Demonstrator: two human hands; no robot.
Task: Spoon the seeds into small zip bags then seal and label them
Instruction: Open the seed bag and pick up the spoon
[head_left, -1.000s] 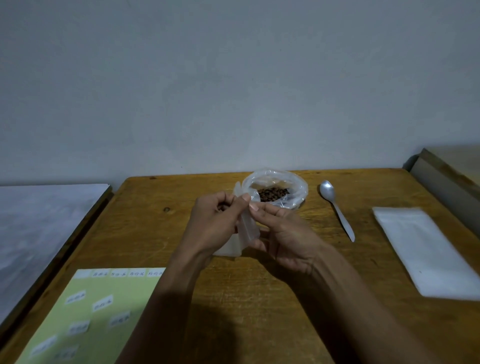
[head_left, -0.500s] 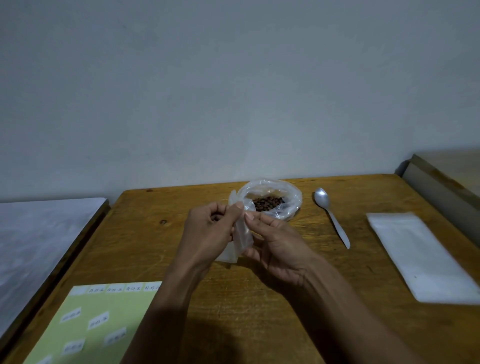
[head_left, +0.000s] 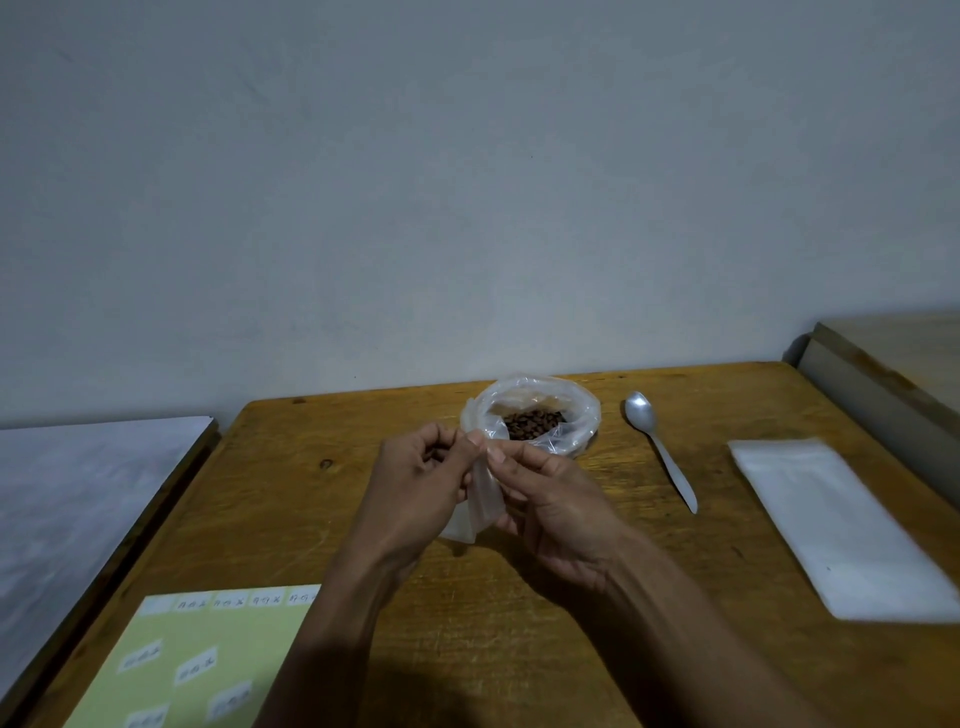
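**Inspector:** Surface and surroundings?

**Onlooker:** A worn wooden bench (head_left: 519, 649) stands against a plain pale wall (head_left: 467, 182). A white-covered surface (head_left: 78, 499) adjoins it on the left. Far centre sits an open clear bag of dark seeds (head_left: 534, 422); a metal spoon (head_left: 660, 447) lies just right of it, bowl toward the wall. A stack of white zip bags (head_left: 841, 530) lies flat at the right edge. A green label sheet (head_left: 208, 660) occupies the near left corner.

**Inspector:** The hands?

**Onlooker:** Both are raised above the bench centre, just before the seeds. The left hand (head_left: 415, 483) and right hand (head_left: 550, 499) each pinch the top edge of one small zip bag (head_left: 480, 499) between thumb and fingertips; it hangs between them. Its contents I cannot tell.
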